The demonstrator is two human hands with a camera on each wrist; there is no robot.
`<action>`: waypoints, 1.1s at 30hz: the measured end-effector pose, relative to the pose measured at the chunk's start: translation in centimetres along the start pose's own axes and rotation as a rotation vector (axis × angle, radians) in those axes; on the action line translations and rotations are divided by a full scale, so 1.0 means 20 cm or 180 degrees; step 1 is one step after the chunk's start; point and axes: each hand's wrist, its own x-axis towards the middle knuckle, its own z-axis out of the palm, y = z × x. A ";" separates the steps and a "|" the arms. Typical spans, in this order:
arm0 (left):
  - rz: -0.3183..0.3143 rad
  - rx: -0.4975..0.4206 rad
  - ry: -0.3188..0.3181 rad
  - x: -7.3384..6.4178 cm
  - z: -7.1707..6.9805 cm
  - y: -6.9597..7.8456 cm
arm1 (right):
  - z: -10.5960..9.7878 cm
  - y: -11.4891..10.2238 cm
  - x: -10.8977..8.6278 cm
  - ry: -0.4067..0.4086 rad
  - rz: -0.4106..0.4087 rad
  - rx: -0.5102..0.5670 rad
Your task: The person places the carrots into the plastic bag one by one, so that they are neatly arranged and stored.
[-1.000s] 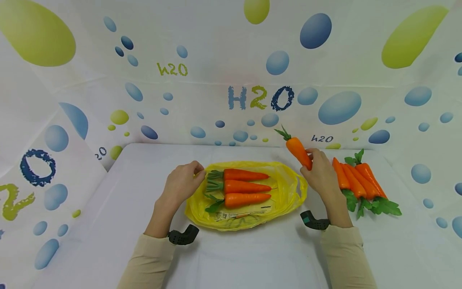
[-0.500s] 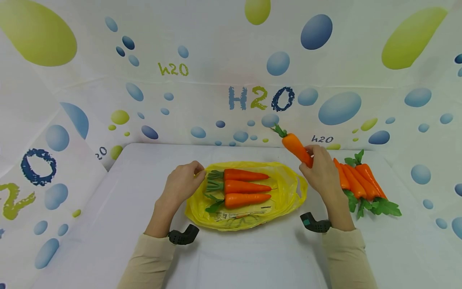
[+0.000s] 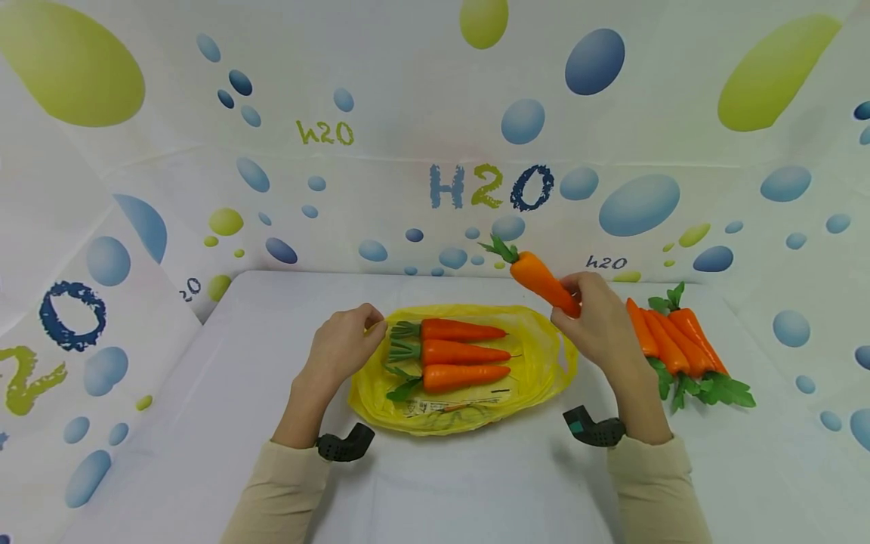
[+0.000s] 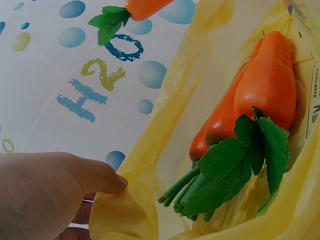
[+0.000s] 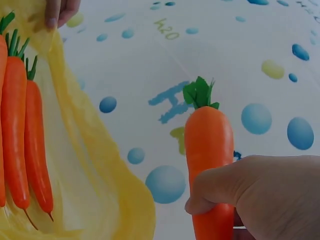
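My right hand [image 3: 594, 321] holds a carrot [image 3: 538, 278] by its narrow end, above the far right side of a yellow plastic bag [image 3: 544, 378]. The carrot's green top points up and left; in the right wrist view the thumb lies across the carrot [image 5: 209, 135]. At the bag's left edge, my left hand [image 3: 345, 340] pinches the rim; the left wrist view has the thumb on the yellow plastic [image 4: 125, 210]. Inside the open bag, three carrots [image 3: 465, 352] lie side by side, green tops to the left.
Several more carrots [image 3: 669, 340] lie in a bunch on the white table [image 3: 462, 491], right of my right hand and partly behind it. A white backdrop [image 3: 408, 83] with blue and green spots rises behind the table.
My right hand has moved slightly left, bringing the carrot further over toward the bag, and the carrot has tilted more to the left. The left hand and the bag's carrots stay put.
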 end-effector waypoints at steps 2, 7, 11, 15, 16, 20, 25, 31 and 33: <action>-0.0007 0.0010 0.0004 0.00 0.00 0.00 | 0.00 -0.01 0.00 -0.0039 -0.0047 0.0008; -0.0004 0.0026 0.0021 0.00 0.00 0.00 | 0.00 -0.04 -0.01 -0.0178 -0.0161 0.0012; 0.0007 0.0027 0.0048 0.00 0.00 0.00 | 0.02 -0.06 -0.01 -0.0300 -0.0242 0.0023; 0.0005 0.0031 0.0060 0.00 0.00 0.00 | 0.05 -0.09 -0.01 -0.0472 -0.0307 -0.0008; 0.0004 0.0033 0.0062 0.00 0.00 0.00 | 0.06 -0.10 -0.01 -0.0525 -0.0320 -0.0023; -0.0002 0.0034 0.0074 0.00 0.00 -0.01 | 0.08 -0.13 -0.02 -0.0714 -0.0387 -0.0088; -0.0005 0.0022 0.0089 0.00 0.00 -0.01 | 0.11 -0.16 -0.03 -0.0863 -0.0474 -0.0157; 0.0027 0.0027 0.0110 0.00 0.00 -0.01 | 0.14 -0.18 -0.04 -0.1164 -0.0497 -0.0318; 0.0032 0.0028 0.0112 0.00 0.00 -0.01 | 0.16 -0.19 -0.04 -0.1275 -0.0500 -0.0373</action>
